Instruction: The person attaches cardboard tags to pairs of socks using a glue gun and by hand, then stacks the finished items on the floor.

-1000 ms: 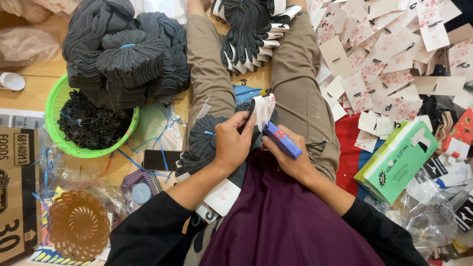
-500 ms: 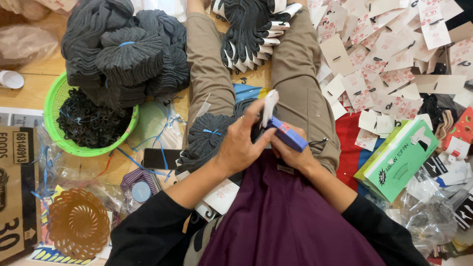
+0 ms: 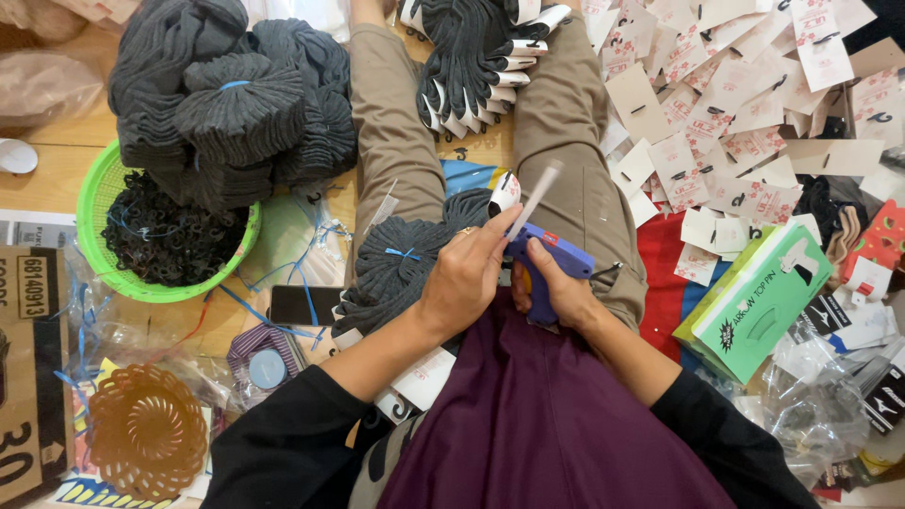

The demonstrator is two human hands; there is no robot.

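Observation:
My right hand (image 3: pixel 558 288) grips a blue tagging gun (image 3: pixel 549 262) over my lap, its nose pointing up and left. My left hand (image 3: pixel 464 275) pinches a white paper tag (image 3: pixel 534 201) against the gun's tip, together with a dark grey sock whose banded end (image 3: pixel 505 191) shows just beyond my fingers. Under my left hand, on my left thigh, lies a bundle of dark grey socks (image 3: pixel 401 259) tied with a blue band.
Tagged dark socks (image 3: pixel 471 57) lie fanned between my knees. Piled sock bundles (image 3: pixel 231 99) overhang a green basket (image 3: pixel 104 203) of black hooks at left. Several loose paper tags (image 3: pixel 735 104) cover the floor at right, beside a green box (image 3: pixel 759 302). A phone (image 3: pixel 302 304) and an orange basket (image 3: pixel 146 432) lie lower left.
The gun has swung from lying flat to nose-up, with my right hand shifting onto its handle. The tag turned edge-on against the tip, and my left hand moved slightly up and right.

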